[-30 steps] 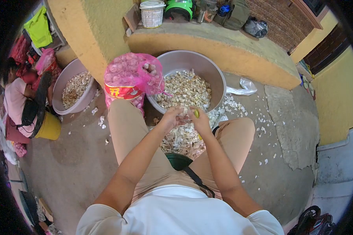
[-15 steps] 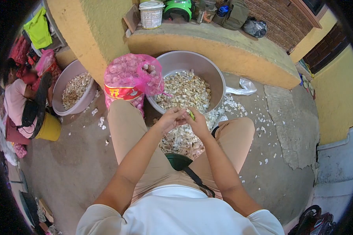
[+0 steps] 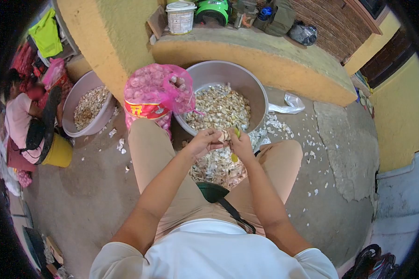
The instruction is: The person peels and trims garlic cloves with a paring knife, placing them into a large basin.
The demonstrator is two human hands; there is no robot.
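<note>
Over the near rim of a large grey basin (image 3: 264, 93), my left hand (image 3: 204, 143) is closed around a garlic bulb (image 3: 224, 136) with pale skin. Close beside it, my right hand (image 3: 240, 145) grips a small yellow-green knife (image 3: 237, 132); part of it sticks out above the fingers and part below, and its blade cannot be made out. Many loose garlic cloves (image 3: 221, 107) lie in the basin. Below my hands, between my knees, is a heap of garlic skins (image 3: 216, 167).
A pink mesh sack of garlic bulbs (image 3: 146, 83) stands against the basin's left side. At left, a person (image 3: 23, 116) sits by another basin (image 3: 66, 111) of garlic. A ledge (image 3: 246, 49) behind holds a white bucket (image 3: 180, 18) and a green helmet (image 3: 212, 11). Skins litter the floor.
My hands have moved slightly apart, the right one a little to the right. The garlic bulb now shows between them, and more of the yellow-green knife is visible.
</note>
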